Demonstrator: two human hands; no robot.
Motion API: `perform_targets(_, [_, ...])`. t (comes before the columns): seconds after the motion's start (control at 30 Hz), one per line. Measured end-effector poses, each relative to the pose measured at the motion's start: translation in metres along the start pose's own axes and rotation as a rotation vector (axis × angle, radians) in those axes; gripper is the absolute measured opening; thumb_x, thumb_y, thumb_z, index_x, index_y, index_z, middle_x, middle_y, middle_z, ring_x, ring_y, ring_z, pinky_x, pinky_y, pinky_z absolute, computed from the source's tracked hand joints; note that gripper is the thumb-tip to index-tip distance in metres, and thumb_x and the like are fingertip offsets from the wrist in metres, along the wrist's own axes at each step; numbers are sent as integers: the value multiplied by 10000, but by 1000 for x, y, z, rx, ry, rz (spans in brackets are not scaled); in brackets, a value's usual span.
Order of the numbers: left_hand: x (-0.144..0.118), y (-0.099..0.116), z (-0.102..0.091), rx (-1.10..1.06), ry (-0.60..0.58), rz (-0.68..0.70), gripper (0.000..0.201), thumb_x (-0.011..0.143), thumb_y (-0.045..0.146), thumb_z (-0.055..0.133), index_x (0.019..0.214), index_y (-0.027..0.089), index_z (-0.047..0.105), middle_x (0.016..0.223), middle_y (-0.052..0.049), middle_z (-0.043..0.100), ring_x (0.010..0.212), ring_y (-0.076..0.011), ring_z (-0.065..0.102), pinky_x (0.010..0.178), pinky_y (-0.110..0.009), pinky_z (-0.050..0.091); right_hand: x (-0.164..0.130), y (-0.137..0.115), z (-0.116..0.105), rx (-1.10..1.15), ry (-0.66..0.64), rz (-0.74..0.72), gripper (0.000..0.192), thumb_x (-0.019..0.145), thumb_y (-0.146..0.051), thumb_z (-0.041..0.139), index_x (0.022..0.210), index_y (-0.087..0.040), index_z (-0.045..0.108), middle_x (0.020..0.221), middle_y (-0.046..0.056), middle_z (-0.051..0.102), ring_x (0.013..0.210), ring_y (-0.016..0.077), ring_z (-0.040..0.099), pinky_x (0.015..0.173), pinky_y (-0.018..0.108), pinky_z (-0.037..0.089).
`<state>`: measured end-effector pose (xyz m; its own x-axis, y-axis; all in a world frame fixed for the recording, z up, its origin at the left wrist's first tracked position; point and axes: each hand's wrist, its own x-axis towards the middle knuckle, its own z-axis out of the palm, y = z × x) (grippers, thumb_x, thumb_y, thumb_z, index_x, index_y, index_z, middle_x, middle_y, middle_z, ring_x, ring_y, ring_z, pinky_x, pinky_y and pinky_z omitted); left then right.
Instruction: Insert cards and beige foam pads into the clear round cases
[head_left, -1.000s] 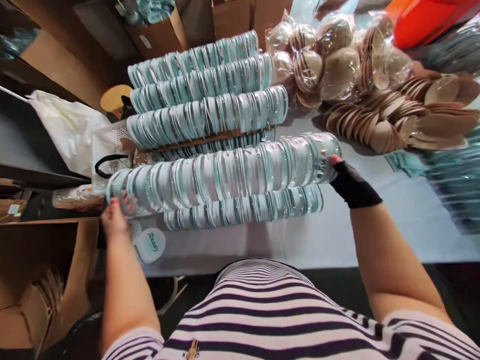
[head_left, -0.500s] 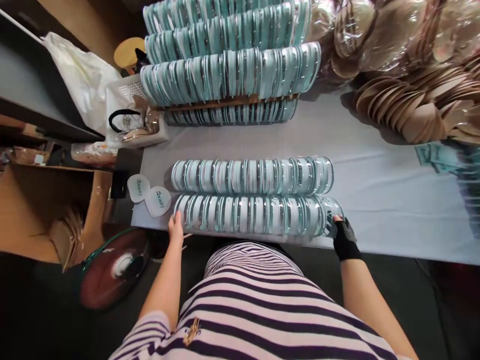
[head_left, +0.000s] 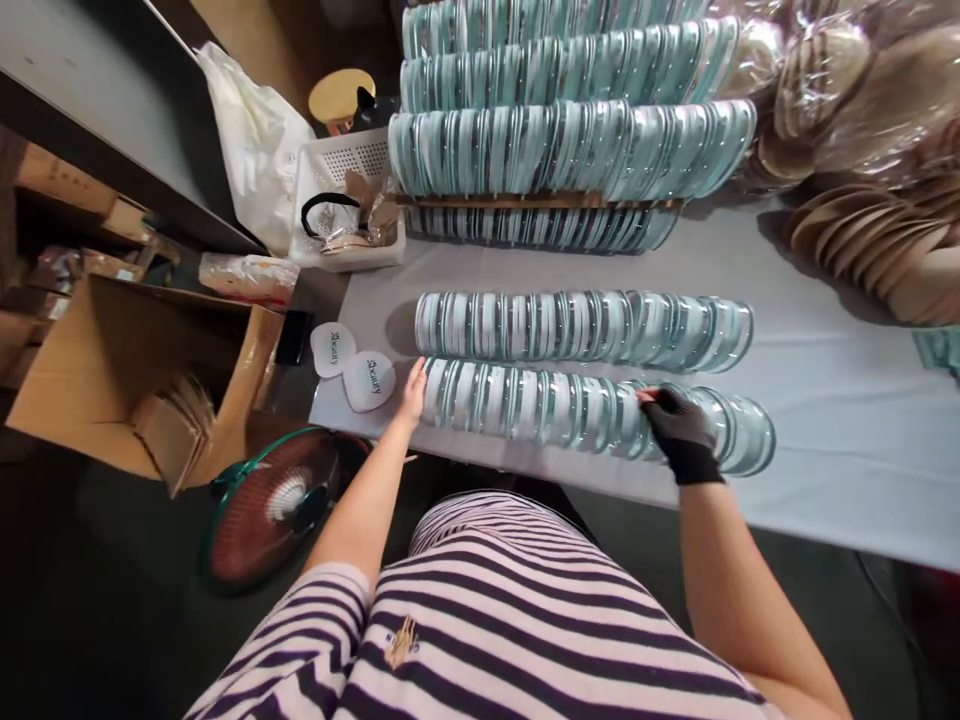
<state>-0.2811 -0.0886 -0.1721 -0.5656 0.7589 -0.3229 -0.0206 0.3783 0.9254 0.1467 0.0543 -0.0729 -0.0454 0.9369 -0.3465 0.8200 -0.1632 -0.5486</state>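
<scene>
Our left hand (head_left: 411, 392) lies open and flat against the left end of the near row (head_left: 585, 412), lower centre of frame. Our gloved right hand (head_left: 679, 428) rests on top, fingers curled, gripping nothing we can make out. We should press both ends evenly so no disc tips.

The top edge of the frame cuts off the upper stacked rows of clear lids (head_left: 555, 20), and the right edge cuts off the brown discs (head_left: 885, 250).

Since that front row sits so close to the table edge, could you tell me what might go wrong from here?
The near row of clear lids lies along the table's front edge; a nudge could roll it off, perhaps towards the fan below. The left hand braces only one end, while the gloved right hand rests on top short of the other end, so the lids beyond it could fan out and topple.
</scene>
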Motion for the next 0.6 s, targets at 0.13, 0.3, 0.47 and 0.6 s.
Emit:
perform_targets(0.13, [5,-7,15,-38,-82,31,595,955,533,413,1408,157,497,1511,-143,437,1433,-247,354,1200,-374,244,-1,-147,89,-216,-275,-404,276,866,-349,502,950,-201,719,1014,75,742,960,225,662,834,301,482])
perform_targets(0.3, [1,-5,21,-96,-87,14,538,956,521,440,1388,208,515,1480,-98,488,1421,-236,376,1191,-387,266,16,-278,178,-732,-590,-505,325,894,-337,507,1072,-175,726,1091,132,725,964,234,682,778,283,498])
perform_targets(0.47, [-2,5,22,-88,-76,-39,476,959,499,455,1351,244,545,1436,-61,540,1384,-234,430,1173,-400,302,29,-315,211,-873,-709,-593,280,817,-223,624,1061,-121,716,1063,172,719,961,262,681,788,322,513])
perform_targets(0.6, [-2,11,21,-97,-127,-27,486,973,485,426,1365,216,529,1478,-79,493,1421,-235,375,1183,-380,279,24,-306,206,-861,-656,-758,270,845,-201,581,1095,-171,678,1060,135,717,965,252,676,757,307,498])
